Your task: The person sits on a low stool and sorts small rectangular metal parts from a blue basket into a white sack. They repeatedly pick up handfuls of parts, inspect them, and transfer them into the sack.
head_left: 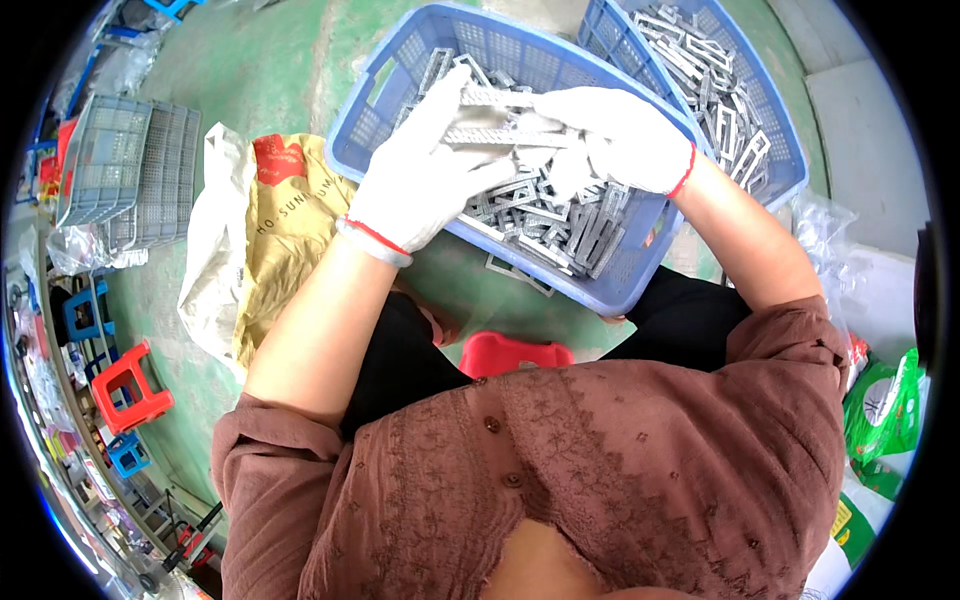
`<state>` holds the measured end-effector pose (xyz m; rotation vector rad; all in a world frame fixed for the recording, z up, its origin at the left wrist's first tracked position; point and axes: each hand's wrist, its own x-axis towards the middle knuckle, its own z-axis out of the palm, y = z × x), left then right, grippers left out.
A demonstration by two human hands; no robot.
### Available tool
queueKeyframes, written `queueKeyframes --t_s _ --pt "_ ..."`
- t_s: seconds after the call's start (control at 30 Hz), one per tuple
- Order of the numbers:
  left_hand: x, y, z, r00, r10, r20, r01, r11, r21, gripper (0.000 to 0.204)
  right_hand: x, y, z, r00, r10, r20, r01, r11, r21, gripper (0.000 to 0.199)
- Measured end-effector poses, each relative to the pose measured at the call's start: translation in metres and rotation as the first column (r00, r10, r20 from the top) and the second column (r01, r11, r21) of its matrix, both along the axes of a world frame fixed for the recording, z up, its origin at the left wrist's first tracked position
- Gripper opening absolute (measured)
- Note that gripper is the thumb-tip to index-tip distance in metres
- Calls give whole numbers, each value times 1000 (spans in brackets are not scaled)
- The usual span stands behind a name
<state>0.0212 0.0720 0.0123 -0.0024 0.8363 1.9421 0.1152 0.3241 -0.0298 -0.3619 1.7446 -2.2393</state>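
Observation:
White gloves with red cuff edges cover both hands. My left hand is closed round the left ends of grey metal strips, thumb below and fingers above. My right hand grips their right ends. Whether these are one long rectangular frame or separate pieces, I cannot tell. Both hands are over a blue plastic basket, above a heap of loose slim grey rectangular metal frames. Part of the heap is hidden by the gloves.
A second blue basket of similar frames adjoins at the right. A yellow and white sack lies left on the green floor. A red stool is between my legs. Grey crates and a red stool frame are farther left.

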Motion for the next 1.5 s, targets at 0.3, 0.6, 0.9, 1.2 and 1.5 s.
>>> queueKeyframes --t_s 0.3,0.6,0.9,1.2,1.5 --pt "-20 4 6 956 287 65 -293 950 107 43 -35 -4 -28 894 5 447 -50 995 90 55" --pt "-51 -32 -20 941 -84 327 -99 857 505 48 -26 -26 -218 948 -106 299 -285 125 950 62" --pt "-29 -21 14 986 -4 169 -47 953 299 41 -14 -77 -230 977 -213 25 -50 -114 992 29" --pt "-25 -4 19 972 125 201 -171 957 234 25 -19 -48 -228 749 -360 557 -48 808 587 35" --pt "-43 -23 -19 991 55 -119 -68 992 -102 23 -46 17 -59 886 -194 420 133 977 169 23"
